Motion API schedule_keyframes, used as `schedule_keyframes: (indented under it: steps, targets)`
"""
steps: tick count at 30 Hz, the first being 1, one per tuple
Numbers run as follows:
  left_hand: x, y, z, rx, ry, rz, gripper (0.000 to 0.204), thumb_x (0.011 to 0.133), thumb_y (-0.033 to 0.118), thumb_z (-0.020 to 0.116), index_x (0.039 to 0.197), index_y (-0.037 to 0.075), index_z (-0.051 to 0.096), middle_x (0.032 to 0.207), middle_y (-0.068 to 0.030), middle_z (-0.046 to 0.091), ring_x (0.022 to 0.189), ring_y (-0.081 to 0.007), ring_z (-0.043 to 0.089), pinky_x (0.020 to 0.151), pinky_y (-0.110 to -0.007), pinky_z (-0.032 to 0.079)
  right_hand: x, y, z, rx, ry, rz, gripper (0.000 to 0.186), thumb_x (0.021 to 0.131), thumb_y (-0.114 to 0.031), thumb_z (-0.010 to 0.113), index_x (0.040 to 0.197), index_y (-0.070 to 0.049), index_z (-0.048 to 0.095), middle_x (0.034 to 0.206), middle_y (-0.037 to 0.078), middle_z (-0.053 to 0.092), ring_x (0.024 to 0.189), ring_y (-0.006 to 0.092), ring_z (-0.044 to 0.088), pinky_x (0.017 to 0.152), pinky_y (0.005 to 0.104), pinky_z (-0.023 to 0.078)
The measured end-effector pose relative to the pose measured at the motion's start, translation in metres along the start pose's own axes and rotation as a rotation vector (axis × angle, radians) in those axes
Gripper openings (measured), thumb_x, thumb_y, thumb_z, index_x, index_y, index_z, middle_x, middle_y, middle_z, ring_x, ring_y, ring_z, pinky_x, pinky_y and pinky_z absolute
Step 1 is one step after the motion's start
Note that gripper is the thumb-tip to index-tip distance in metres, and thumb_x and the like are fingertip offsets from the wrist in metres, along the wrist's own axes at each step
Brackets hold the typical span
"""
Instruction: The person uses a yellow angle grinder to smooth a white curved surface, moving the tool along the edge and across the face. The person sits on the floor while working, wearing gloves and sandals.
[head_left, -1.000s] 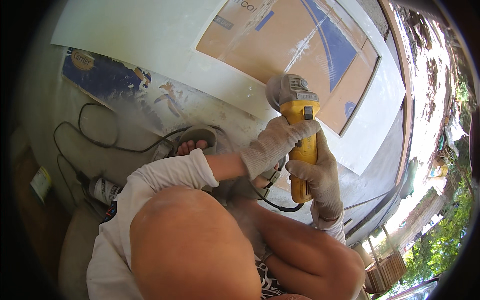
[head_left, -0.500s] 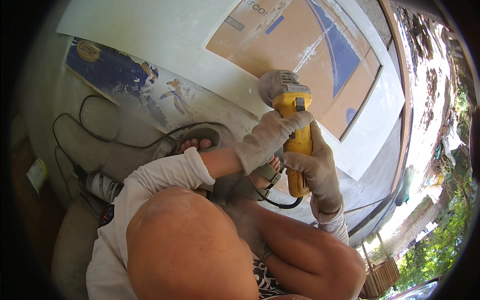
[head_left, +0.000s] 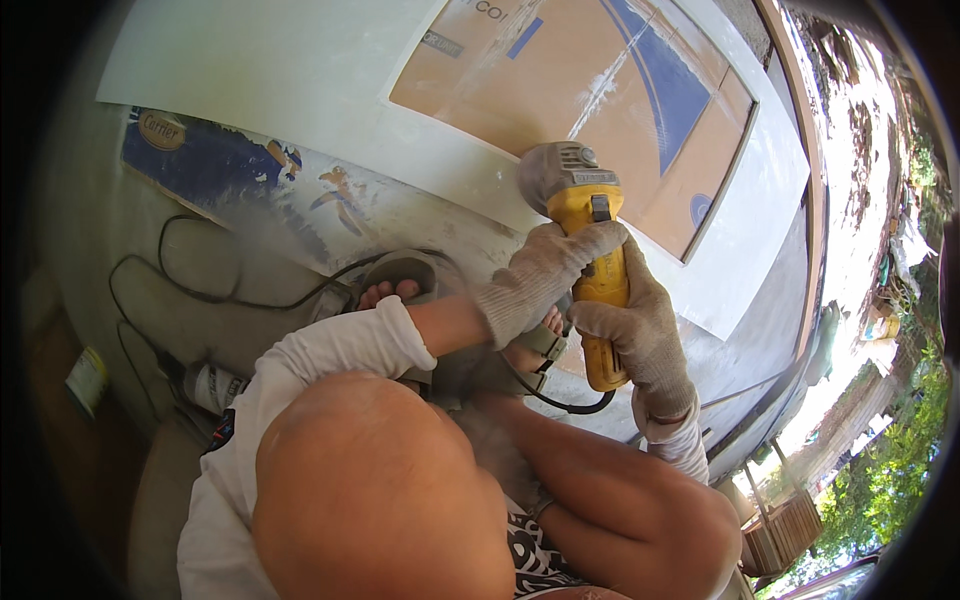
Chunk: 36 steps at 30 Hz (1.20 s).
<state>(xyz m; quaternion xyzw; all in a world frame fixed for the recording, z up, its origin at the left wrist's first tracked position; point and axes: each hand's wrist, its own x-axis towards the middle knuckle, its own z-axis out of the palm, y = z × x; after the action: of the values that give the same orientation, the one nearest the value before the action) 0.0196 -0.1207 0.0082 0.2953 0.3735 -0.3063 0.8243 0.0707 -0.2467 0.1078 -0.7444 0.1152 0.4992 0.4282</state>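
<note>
Off-white knit gloves (head_left: 515,300) cover both hands. Right hand (head_left: 640,335): fingers wrapped round the rear of a yellow angle grinder (head_left: 601,285). Left hand (head_left: 568,260): fingers closed round its body nearer the head. Grinder head lies at the inner edge of a white sheet (head_left: 300,80); disc contact cannot be determined. Sheet already cut out, exposing printed cardboard (head_left: 560,85); edge grinding judged under way, remainder unverified.

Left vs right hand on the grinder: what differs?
- Position: the left hand grips the yellow grinder nearer its head; the right hand sits lower, nearer the cord.
- Approach: the left hand comes in from picture left, the right hand from lower right.
- Cover: the left hand shows bare forearm behind its glove; the right hand's glove nearly meets the sleeve.
Shared: both wear pale knit gloves.
</note>
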Motion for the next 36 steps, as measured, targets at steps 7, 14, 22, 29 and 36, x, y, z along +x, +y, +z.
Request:
schedule_keyframes:
  steps: [7,14,22,29,36]
  targets:
    - [0.010,-0.009,0.015,0.206,-0.009,-0.060,0.063,0.096,0.060,0.078,0.122,0.004,0.069,0.085,-0.0030,0.068,0.053,-0.0084,0.058,0.040,-0.024,0.044,-0.012,0.012,-0.012,-0.001,0.077,0.065,0.100,0.082,-0.012,0.092,0.166,-0.002,0.039,0.124,0.011,0.070,0.113,0.0206,0.069,0.100,0.0361,0.057]
    - [0.018,-0.024,0.029,0.127,-0.165,-0.029,0.064,0.098,0.060,0.077,0.130,0.005,0.067,0.100,-0.0047,0.071,0.072,-0.0080,0.066,0.048,-0.025,0.051,-0.022,0.028,-0.026,0.031,0.148,0.075,0.094,0.082,-0.013,0.090,0.163,-0.004,0.043,0.122,0.010,0.070,0.110,0.0201,0.069,0.098,0.0359,0.057]
    - [0.044,-0.053,0.052,0.089,-0.289,-0.040,0.065,0.099,0.057,0.077,0.129,0.001,0.066,0.113,-0.0094,0.071,0.104,-0.0167,0.070,0.090,-0.034,0.059,-0.032,0.057,-0.045,0.000,0.262,0.089,0.088,0.080,-0.016,0.084,0.159,-0.004,0.047,0.114,0.010,0.072,0.104,0.0208,0.070,0.094,0.0360,0.058]
    - [0.059,-0.054,0.087,0.085,-0.348,-0.069,0.075,0.093,0.056,0.082,0.131,-0.005,0.063,0.111,-0.0144,0.073,0.098,-0.0229,0.074,0.084,-0.034,0.062,-0.048,0.058,-0.060,0.074,0.392,0.112,0.084,0.079,-0.016,0.082,0.155,-0.001,0.051,0.113,0.010,0.072,0.099,0.0203,0.070,0.088,0.0351,0.058]
    - [0.029,-0.036,0.068,0.110,-0.329,-0.043,0.061,0.099,0.053,0.079,0.129,0.002,0.067,0.114,-0.0086,0.072,0.103,-0.0181,0.073,0.089,-0.033,0.061,-0.051,0.042,-0.037,0.126,0.353,0.048,0.090,0.080,-0.015,0.084,0.161,0.000,0.047,0.114,0.010,0.071,0.100,0.0193,0.070,0.091,0.0344,0.058]
